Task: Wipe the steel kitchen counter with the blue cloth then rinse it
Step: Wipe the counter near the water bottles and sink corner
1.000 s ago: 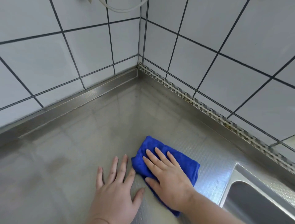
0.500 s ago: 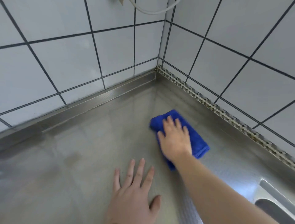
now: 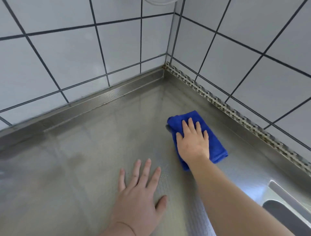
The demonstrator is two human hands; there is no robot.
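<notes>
A folded blue cloth [image 3: 213, 141] lies flat on the steel counter [image 3: 84, 160], a short way out from the tiled corner. My right hand [image 3: 193, 143] presses down on it with straight, spread fingers, the arm stretched forward. My left hand [image 3: 139, 198] rests flat on the bare counter nearer to me, fingers spread, holding nothing. The cloth's near edge is hidden under my right wrist.
White tiled walls [image 3: 67, 59] meet in a corner behind the cloth. A perforated metal strip [image 3: 235, 111] runs along the right wall's foot. The sink's rim [image 3: 286, 198] shows at the lower right. A white cable [image 3: 159, 1] hangs at the top.
My right hand has pushed the cloth away from me toward the corner, its arm stretching out. The left hand stays flat on the counter.
</notes>
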